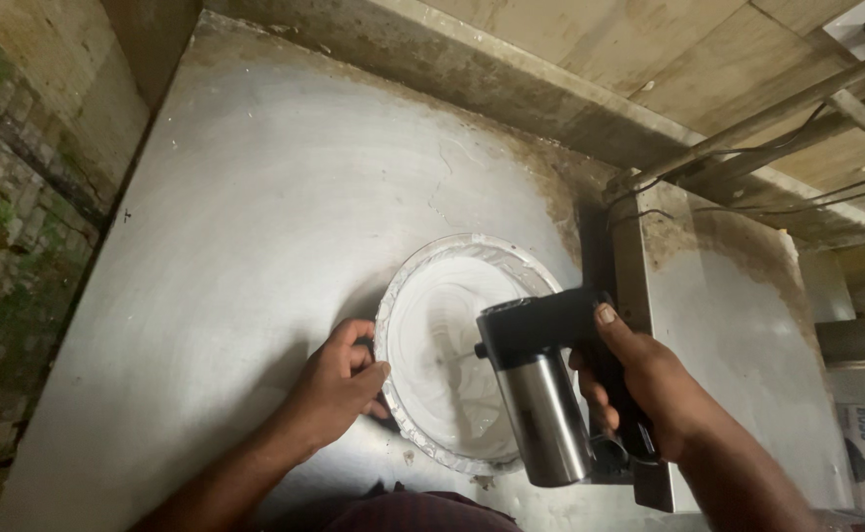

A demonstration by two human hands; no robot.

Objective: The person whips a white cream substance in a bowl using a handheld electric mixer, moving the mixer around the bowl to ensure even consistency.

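Left hand (339,386) clamped on the left rim of the round pan (390,325), near the steel worktop's (235,217) front edge. Pan full of white cream (442,345). Right hand (639,389) closed round the black-and-steel hand mixer (541,384), beaters in the cream. Step judged: whipping. Next move calls for a steady pan.

There is a single view, from a camera worn on the person's head. It looks steeply down and forward onto the steel counter (255,197), close enough that both hands fill the near edge. The far wall runs along the top, a mossy wall down the left, and a second surface lies at right.
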